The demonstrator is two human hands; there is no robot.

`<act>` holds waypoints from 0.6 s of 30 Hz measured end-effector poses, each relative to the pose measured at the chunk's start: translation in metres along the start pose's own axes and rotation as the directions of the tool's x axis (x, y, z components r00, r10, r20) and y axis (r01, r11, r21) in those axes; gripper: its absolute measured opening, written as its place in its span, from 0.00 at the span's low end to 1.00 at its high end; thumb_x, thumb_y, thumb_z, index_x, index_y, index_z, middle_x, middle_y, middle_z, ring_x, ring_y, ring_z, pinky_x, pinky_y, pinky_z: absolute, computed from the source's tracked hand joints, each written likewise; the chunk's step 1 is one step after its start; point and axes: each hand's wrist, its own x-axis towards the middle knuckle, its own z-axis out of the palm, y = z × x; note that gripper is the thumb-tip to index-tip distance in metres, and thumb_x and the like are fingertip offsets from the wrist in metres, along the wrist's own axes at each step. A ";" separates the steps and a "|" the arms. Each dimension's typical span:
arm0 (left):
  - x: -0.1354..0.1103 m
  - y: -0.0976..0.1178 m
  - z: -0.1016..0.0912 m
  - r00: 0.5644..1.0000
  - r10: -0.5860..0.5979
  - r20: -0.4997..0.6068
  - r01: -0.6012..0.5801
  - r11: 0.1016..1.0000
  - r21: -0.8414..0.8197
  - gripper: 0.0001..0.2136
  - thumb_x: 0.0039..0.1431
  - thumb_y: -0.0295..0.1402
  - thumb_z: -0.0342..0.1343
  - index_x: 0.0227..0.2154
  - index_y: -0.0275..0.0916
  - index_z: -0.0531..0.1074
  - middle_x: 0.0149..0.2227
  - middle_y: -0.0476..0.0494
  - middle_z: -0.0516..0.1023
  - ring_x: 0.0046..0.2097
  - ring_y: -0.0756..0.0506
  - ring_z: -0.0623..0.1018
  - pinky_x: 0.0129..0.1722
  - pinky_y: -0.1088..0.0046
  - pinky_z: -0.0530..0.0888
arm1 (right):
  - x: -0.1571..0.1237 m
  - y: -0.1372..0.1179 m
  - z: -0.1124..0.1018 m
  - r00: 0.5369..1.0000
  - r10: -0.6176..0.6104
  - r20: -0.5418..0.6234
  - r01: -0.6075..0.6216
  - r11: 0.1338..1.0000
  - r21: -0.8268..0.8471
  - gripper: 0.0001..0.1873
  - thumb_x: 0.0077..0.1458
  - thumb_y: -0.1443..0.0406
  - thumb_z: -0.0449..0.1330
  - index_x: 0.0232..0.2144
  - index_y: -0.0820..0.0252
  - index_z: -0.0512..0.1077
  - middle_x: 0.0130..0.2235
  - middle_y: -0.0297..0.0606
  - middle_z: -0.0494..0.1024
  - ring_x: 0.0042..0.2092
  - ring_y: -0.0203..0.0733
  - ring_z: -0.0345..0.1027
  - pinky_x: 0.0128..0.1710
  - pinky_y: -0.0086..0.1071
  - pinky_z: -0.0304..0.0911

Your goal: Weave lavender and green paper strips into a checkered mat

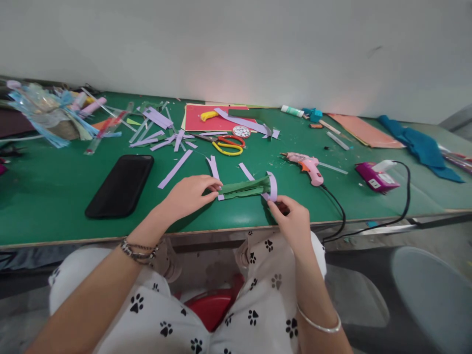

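My left hand (190, 194) pinches the left end of a rolled green paper bundle (245, 188) lying on the green table (55, 196). My right hand (291, 219) is closed at the bundle's right end, where a lilac paper strip (273, 186) loops around it. A small dark thing shows under the right fingers; I cannot make it out. More lilac strips (175, 168) lie just behind the bundle.
A black phone (121, 185) lies to the left. Red and yellow scissors (228, 144), a pink glue gun (308, 165) with its black cord, a purple box (376, 178), red card (206, 118), blue cloth (420, 145) and a pile of craft scraps (47, 115) sit further back.
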 end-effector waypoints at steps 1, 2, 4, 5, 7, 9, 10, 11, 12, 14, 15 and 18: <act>0.000 0.001 0.001 1.000 -0.012 -0.004 0.012 1.000 0.017 0.14 0.55 0.37 0.45 0.40 0.40 0.71 0.42 0.46 0.77 0.42 0.46 0.76 0.37 0.73 0.70 | 0.002 0.001 -0.001 1.000 0.011 0.005 -0.011 1.000 0.010 0.13 0.45 0.57 0.55 0.21 0.59 0.72 0.21 0.34 0.72 0.22 0.35 0.61 0.24 0.29 0.57; 0.000 0.003 0.003 1.000 -0.024 -0.011 0.024 0.999 0.046 0.14 0.55 0.38 0.47 0.41 0.40 0.71 0.42 0.45 0.77 0.42 0.45 0.76 0.37 0.73 0.70 | 0.004 0.001 -0.002 1.000 0.022 0.010 -0.022 1.000 0.018 0.13 0.44 0.56 0.55 0.21 0.59 0.72 0.20 0.34 0.72 0.22 0.35 0.61 0.24 0.29 0.57; 0.000 0.007 0.006 0.999 -0.031 -0.018 0.033 0.992 0.123 0.15 0.55 0.40 0.49 0.41 0.40 0.71 0.42 0.45 0.76 0.41 0.45 0.75 0.34 0.74 0.69 | 0.007 0.002 -0.004 0.999 0.042 0.015 -0.042 0.999 0.032 0.13 0.43 0.56 0.56 0.21 0.60 0.72 0.20 0.34 0.73 0.22 0.36 0.62 0.24 0.30 0.58; 0.001 0.009 0.008 0.999 -0.025 -0.020 0.028 0.986 0.164 0.15 0.54 0.40 0.49 0.42 0.40 0.71 0.42 0.44 0.76 0.41 0.45 0.75 0.33 0.74 0.69 | 0.009 0.002 -0.005 0.999 0.049 0.019 -0.050 0.998 0.039 0.14 0.43 0.55 0.57 0.21 0.60 0.73 0.20 0.35 0.73 0.22 0.36 0.62 0.24 0.30 0.58; 0.001 0.013 0.010 1.000 -0.005 -0.021 0.010 0.974 0.228 0.16 0.54 0.40 0.51 0.43 0.40 0.70 0.42 0.43 0.75 0.40 0.44 0.74 0.33 0.74 0.69 | 0.013 0.003 -0.007 0.998 0.061 0.034 -0.063 0.997 0.050 0.14 0.42 0.55 0.57 0.21 0.60 0.73 0.21 0.35 0.74 0.22 0.37 0.63 0.24 0.30 0.58; 0.002 0.013 0.012 1.000 0.011 -0.019 -0.006 0.969 0.248 0.16 0.55 0.40 0.51 0.44 0.39 0.70 0.42 0.42 0.74 0.40 0.44 0.74 0.34 0.73 0.69 | 0.017 0.003 -0.008 0.996 0.069 0.053 -0.072 0.996 0.060 0.14 0.42 0.55 0.58 0.21 0.60 0.73 0.21 0.35 0.74 0.23 0.37 0.63 0.24 0.30 0.57; 0.002 0.012 0.011 1.000 0.016 -0.014 -0.012 0.971 0.238 0.16 0.55 0.39 0.50 0.44 0.38 0.70 0.41 0.42 0.73 0.40 0.44 0.74 0.35 0.73 0.69 | 0.019 0.003 -0.009 0.996 0.070 0.064 -0.074 0.995 0.064 0.14 0.42 0.55 0.58 0.21 0.60 0.74 0.21 0.35 0.74 0.23 0.37 0.63 0.24 0.29 0.57; 0.002 0.010 0.011 1.000 0.023 -0.004 -0.022 0.976 0.217 0.15 0.56 0.39 0.49 0.43 0.38 0.70 0.41 0.41 0.73 0.41 0.44 0.74 0.36 0.72 0.69 | 0.021 0.004 -0.009 0.995 0.069 0.074 -0.074 0.995 0.068 0.14 0.42 0.55 0.58 0.21 0.60 0.74 0.20 0.35 0.74 0.22 0.37 0.63 0.23 0.29 0.57; 0.003 0.009 0.010 0.999 0.034 0.007 -0.035 0.981 0.190 0.15 0.56 0.39 0.48 0.43 0.38 0.69 0.41 0.41 0.73 0.42 0.43 0.73 0.37 0.71 0.69 | 0.022 0.004 -0.010 0.994 0.066 0.085 -0.072 0.995 0.072 0.14 0.42 0.55 0.58 0.21 0.60 0.74 0.20 0.35 0.74 0.22 0.36 0.63 0.23 0.29 0.57; 0.006 0.006 0.006 0.998 0.062 0.012 -0.063 0.989 0.132 0.15 0.57 0.39 0.47 0.43 0.38 0.69 0.40 0.41 0.73 0.44 0.42 0.72 0.40 0.69 0.69 | 0.023 0.005 -0.010 0.993 0.062 0.100 -0.070 0.994 0.079 0.14 0.42 0.55 0.58 0.21 0.60 0.73 0.20 0.35 0.73 0.22 0.36 0.62 0.23 0.29 0.56; 0.008 0.005 0.005 0.997 0.074 0.007 -0.074 0.991 0.109 0.15 0.58 0.39 0.46 0.42 0.37 0.70 0.40 0.41 0.72 0.45 0.42 0.71 0.42 0.68 0.68 | 0.024 0.005 -0.009 0.993 0.062 0.102 -0.071 0.994 0.083 0.14 0.42 0.55 0.58 0.20 0.60 0.73 0.19 0.35 0.73 0.22 0.36 0.62 0.23 0.29 0.56; 0.020 0.009 0.001 0.997 0.082 -0.009 -0.081 0.993 0.084 0.16 0.59 0.37 0.44 0.42 0.35 0.70 0.40 0.40 0.71 0.44 0.43 0.71 0.43 0.69 0.68 | 0.023 0.007 -0.008 0.993 0.072 0.099 -0.081 0.992 0.096 0.14 0.42 0.55 0.58 0.20 0.61 0.72 0.19 0.34 0.72 0.22 0.35 0.61 0.23 0.29 0.56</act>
